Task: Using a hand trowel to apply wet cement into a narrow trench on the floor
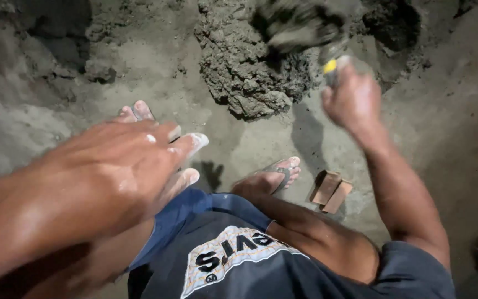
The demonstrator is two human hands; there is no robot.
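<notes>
Right hand (355, 102), upper right, fist closed round a blurred trowel (305, 27) above the mortar heap (250, 72); left hand (123, 171), lower left, fingers spread, empty.

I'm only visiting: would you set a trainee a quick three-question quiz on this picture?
1. True or false: the right hand grips a yellow-handled trowel above the grey lumpy mortar heap.
2. What lies beside the sandalled right foot? A) small brown wooden blocks B) a bucket C) a hose
3. Is the left hand holding anything?

Key: 1 true. 2 A, the small brown wooden blocks. 3 No, its fingers are spread, empty.
</notes>
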